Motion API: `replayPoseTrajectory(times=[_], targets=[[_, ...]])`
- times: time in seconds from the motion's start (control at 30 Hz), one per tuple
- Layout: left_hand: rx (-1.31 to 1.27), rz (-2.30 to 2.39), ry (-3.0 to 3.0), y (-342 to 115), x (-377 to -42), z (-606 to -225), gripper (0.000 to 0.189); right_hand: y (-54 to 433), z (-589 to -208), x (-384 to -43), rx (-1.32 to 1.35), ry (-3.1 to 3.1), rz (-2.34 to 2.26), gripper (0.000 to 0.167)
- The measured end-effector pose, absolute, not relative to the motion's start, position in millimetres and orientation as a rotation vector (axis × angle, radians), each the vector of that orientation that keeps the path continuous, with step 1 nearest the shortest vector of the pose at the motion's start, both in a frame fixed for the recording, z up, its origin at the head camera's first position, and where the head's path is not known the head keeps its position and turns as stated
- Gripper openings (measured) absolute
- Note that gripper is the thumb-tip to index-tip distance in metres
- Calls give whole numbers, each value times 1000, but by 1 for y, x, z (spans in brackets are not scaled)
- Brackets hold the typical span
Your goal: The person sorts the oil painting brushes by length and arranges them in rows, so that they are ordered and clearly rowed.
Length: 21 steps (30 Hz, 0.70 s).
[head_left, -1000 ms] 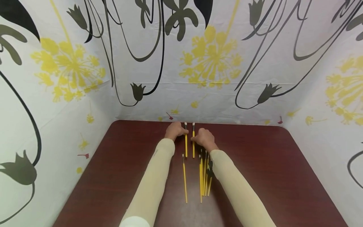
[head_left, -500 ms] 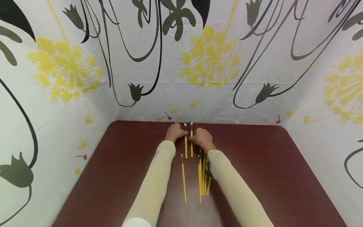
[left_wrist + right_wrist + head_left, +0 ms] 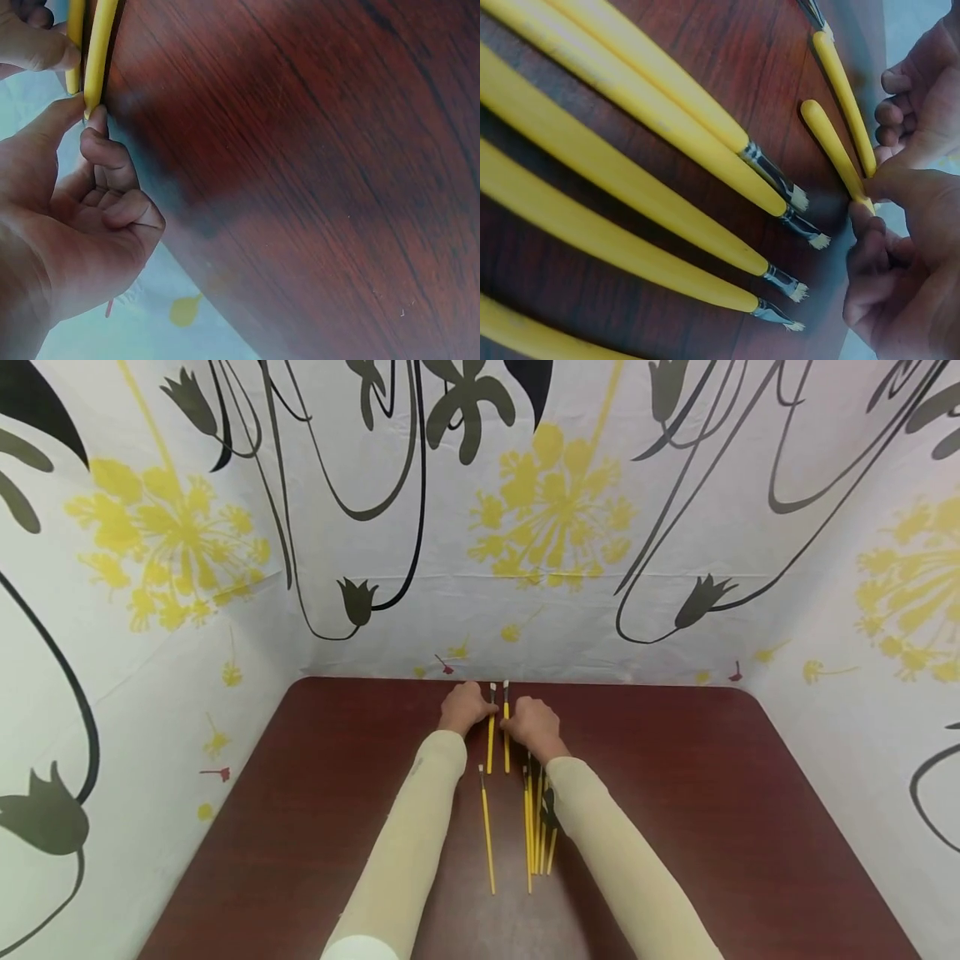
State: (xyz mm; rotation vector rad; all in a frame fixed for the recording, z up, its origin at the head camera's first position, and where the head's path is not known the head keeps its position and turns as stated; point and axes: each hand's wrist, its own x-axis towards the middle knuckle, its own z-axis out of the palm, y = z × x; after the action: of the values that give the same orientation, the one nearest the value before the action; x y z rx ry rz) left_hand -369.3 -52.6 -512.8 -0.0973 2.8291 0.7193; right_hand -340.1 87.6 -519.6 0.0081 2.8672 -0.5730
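Two yellow-handled paintbrushes lie side by side at the table's far edge, bristles pointing away. My left hand (image 3: pixel 467 706) pinches the left paintbrush (image 3: pixel 491 747) near its ferrule, between thumb and index finger, as the left wrist view shows. Just beside it, my right hand (image 3: pixel 536 725) pinches the right paintbrush (image 3: pixel 507 752), also near the bristle end. In the right wrist view, the handle end of that right brush (image 3: pixel 826 139) rests close to the left brush's handle (image 3: pixel 844 105). A narrow gap separates the two.
A single paintbrush (image 3: pixel 487 839) lies nearer on the dark red wooden table (image 3: pixel 360 752). Several more paintbrushes (image 3: pixel 682 217) lie roughly parallel, partly under the right forearm. A flower-patterned white sheet (image 3: pixel 465 552) rises behind the table and along both sides.
My right hand has shifted slightly left with its paintbrush, narrowing the gap to the left paintbrush. My left hand has stayed nearly in place. The other brushes lie as before.
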Motion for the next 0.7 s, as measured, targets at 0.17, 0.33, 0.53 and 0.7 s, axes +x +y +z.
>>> replayPoseTrajectory(times=[0.17, 0.33, 0.53, 0.7], targets=[[-109, 710, 2857, -51, -368, -514, 34, 86, -519, -338, 20, 2888, -547, 36], [-130, 728, 2867, -50, -363, -513, 36, 86, -519, -339, 10, 2900, -543, 35], [-136, 759, 2869, -50, -359, -515, 39, 87, -519, -338, 11, 2889, -573, 35], [-140, 769, 2870, -49, -357, -516, 42, 90, -520, -337, 32, 2875, -610, 37]])
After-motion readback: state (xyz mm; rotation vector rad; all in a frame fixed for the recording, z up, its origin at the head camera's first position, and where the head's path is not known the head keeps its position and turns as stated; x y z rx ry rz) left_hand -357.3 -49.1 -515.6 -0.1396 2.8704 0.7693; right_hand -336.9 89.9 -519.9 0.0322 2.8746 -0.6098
